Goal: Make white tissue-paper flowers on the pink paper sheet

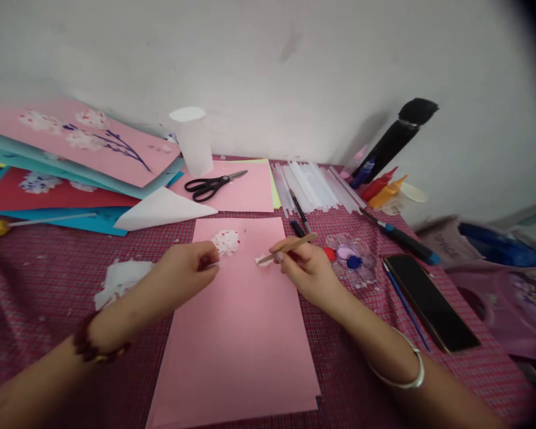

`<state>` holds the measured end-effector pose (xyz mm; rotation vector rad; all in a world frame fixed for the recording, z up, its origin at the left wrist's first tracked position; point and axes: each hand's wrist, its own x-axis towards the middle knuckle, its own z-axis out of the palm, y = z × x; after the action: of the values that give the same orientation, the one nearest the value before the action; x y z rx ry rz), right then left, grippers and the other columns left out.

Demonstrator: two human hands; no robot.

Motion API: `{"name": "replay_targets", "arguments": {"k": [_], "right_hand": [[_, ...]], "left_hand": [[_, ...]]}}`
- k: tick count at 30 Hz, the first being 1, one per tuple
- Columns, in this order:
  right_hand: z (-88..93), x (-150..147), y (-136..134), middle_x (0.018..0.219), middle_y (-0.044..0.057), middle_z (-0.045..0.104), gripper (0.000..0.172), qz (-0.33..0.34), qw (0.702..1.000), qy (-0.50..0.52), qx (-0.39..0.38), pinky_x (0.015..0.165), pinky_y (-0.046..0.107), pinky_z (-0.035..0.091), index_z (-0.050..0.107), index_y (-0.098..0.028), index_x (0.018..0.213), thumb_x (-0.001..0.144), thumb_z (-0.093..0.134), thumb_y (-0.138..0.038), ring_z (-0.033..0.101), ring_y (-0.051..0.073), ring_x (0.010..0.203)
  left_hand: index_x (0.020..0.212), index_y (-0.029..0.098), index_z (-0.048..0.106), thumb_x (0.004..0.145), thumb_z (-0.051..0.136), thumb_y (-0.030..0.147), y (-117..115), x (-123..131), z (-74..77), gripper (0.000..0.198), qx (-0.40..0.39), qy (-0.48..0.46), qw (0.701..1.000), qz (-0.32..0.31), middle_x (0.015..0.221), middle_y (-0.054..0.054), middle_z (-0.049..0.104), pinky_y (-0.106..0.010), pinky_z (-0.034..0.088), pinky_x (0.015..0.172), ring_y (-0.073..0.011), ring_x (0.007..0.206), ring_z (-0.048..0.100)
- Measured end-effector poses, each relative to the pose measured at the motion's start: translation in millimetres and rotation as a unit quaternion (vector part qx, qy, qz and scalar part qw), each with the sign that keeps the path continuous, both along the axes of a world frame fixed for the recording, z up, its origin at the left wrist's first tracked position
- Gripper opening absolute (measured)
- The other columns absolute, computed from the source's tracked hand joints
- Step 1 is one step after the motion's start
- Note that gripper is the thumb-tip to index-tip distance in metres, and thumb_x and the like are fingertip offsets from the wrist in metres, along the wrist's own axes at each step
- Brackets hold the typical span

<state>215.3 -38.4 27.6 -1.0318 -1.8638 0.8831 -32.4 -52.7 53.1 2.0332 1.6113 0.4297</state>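
Observation:
A sheet of pink paper [236, 333] lies lengthwise before me. My right hand [310, 274] grips a wooden craft stick [295, 244], its lower tip touching a small white patch [263, 261] on the sheet. Over the paper's left edge, my left hand [190, 268] has its fingers pinched together; what they hold, if anything, I cannot make out. Just beyond those fingers is a round white crumpled flower [227, 242] dotted with red. Pieces of white tissue [125, 280] lie on the cloth, partly behind my left forearm.
Black scissors [212, 183] rest on more pink paper. A white paper roll [192, 140] stands by the wall. To the right are a clear paint palette [352, 262], a phone [431, 301], a blue brush [406, 307] and glue sticks [312, 187]. Finished-looking flower pictures [129, 170] pile up left.

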Motion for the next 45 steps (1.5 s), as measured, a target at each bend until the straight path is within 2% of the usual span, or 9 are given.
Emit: {"name": "replay_targets", "arguments": {"k": [5,12,15,20,29,31,36,38,45], "right_hand": [[5.0,-6,3,0.092,0.007,0.068,0.015,0.039,0.989,-0.119,0.083,0.077,0.031,0.049,0.063,-0.018,0.090,0.086,0.048,-0.012,0.063,0.017,0.085],[8.1,4,2,0.092,0.007,0.068,0.015,-0.002,0.983,-0.156,0.096,0.077,0.031,0.049,0.061,-0.018,0.092,0.087,0.048,-0.015,0.064,0.018,0.083],[7.3,5,3,0.090,0.007,0.068,0.014,-0.004,0.984,-0.153,0.094,0.076,0.031,0.049,0.061,-0.019,0.091,0.086,0.048,-0.014,0.064,0.018,0.082],[4.6,4,5,0.089,0.006,0.068,0.014,-0.006,0.985,-0.153,0.080,0.074,0.031,0.049,0.061,-0.019,0.091,0.087,0.048,-0.015,0.063,0.018,0.080],[17.9,1,7,0.082,0.004,0.067,0.014,-0.013,0.990,-0.120,0.072,0.068,0.027,0.046,0.062,-0.018,0.092,0.087,0.049,-0.017,0.062,0.015,0.073],[21.6,-3,10,0.081,0.003,0.067,0.014,-0.008,0.990,-0.123,0.063,0.066,0.026,0.045,0.062,-0.018,0.092,0.087,0.049,-0.017,0.061,0.015,0.072],[22.4,-14,21,0.080,0.002,0.066,0.015,0.004,0.992,-0.122,0.044,0.063,0.025,0.042,0.061,-0.018,0.091,0.086,0.047,-0.017,0.060,0.014,0.069],[20.8,-18,24,0.078,0.002,0.065,0.015,0.006,0.992,-0.124,0.038,0.062,0.025,0.041,0.061,-0.018,0.089,0.086,0.046,-0.018,0.058,0.014,0.067],[19.9,-20,27,0.080,0.003,0.066,0.018,0.030,0.989,-0.142,0.031,0.063,0.025,0.040,0.062,-0.017,0.089,0.087,0.044,-0.018,0.058,0.014,0.069]], "left_hand": [[0.071,0.017,0.061,0.080,0.045,0.009,11,40,-14.7,0.020,0.084,0.008,0.995,-0.054,0.073,-0.002,0.058,-0.027,0.041,0.062,-0.0154,0.068,0.055],[0.096,0.016,0.059,0.084,0.046,0.005,10,49,-39.4,0.021,0.221,0.018,0.974,-0.045,0.088,-0.006,0.059,-0.033,0.047,0.074,-0.0193,0.082,0.056],[0.090,0.017,0.055,0.088,0.045,0.007,8,51,-44.0,0.014,0.278,0.031,0.959,-0.039,0.082,-0.004,0.056,-0.032,0.047,0.072,-0.0181,0.077,0.054],[0.074,0.016,0.055,0.090,0.043,0.008,-1,56,-53.2,0.021,0.237,0.096,0.961,-0.108,0.077,-0.005,0.055,-0.032,0.046,0.069,-0.0186,0.076,0.052],[0.080,0.016,0.060,0.088,0.044,0.008,-8,57,-54.6,0.020,0.205,0.030,0.973,-0.099,0.080,-0.006,0.059,-0.035,0.048,0.073,-0.0200,0.080,0.055],[0.077,0.016,0.060,0.086,0.044,0.008,-5,56,-54.3,0.020,0.196,0.001,0.977,-0.079,0.076,-0.005,0.059,-0.033,0.047,0.070,-0.0184,0.076,0.055],[0.074,0.019,0.061,0.079,0.050,0.012,0,56,-52.7,0.014,0.088,-0.150,0.983,0.062,0.069,0.002,0.062,-0.024,0.045,0.059,-0.0131,0.065,0.058],[0.074,0.019,0.062,0.079,0.052,0.014,-1,57,-51.9,0.012,0.064,-0.168,0.980,0.084,0.069,0.003,0.064,-0.024,0.046,0.059,-0.0129,0.064,0.059],[0.075,0.017,0.062,0.081,0.050,0.008,-8,63,-53.5,0.017,0.181,-0.082,0.979,-0.039,0.073,-0.001,0.064,-0.027,0.049,0.064,-0.0143,0.069,0.059]]}}
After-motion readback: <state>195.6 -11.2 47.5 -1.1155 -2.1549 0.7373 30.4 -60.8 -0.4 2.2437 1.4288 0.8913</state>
